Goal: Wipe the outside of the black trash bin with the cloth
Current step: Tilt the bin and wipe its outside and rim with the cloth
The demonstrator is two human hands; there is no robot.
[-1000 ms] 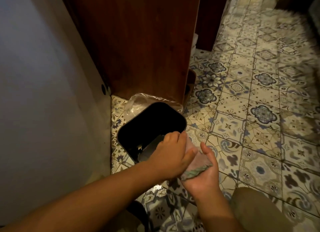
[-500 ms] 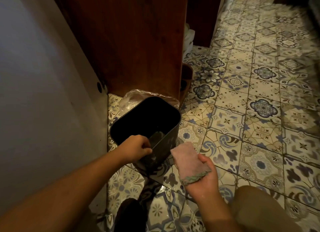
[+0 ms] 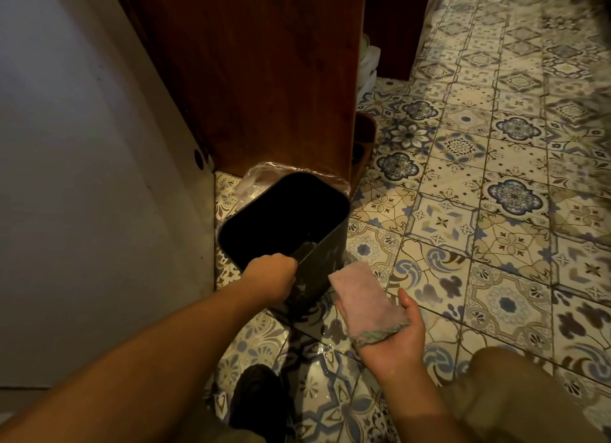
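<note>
The black trash bin (image 3: 325, 254) stands on the patterned tile floor in the corner between a white wall and a brown wooden cabinet. It is open at the top and looks dark inside. My left hand (image 3: 269, 279) grips the bin's near rim, fingers curled over the edge. A folded pink cloth (image 3: 362, 300) with a greenish hem lies across the palm of my right hand (image 3: 393, 340), just right of the bin's near corner and apart from it.
A clear plastic bag (image 3: 251, 184) is bunched behind the bin against the wooden cabinet (image 3: 251, 72). The white wall (image 3: 82, 178) runs along the left. A small brown container (image 3: 363, 135) sits by the cabinet's corner. My knee (image 3: 515, 396) and dark shoe (image 3: 254, 396) are low in view.
My left hand left the cloth and took hold of the bin's near rim. My right hand has kept the cloth, which now lies flat on its palm beside the bin.
</note>
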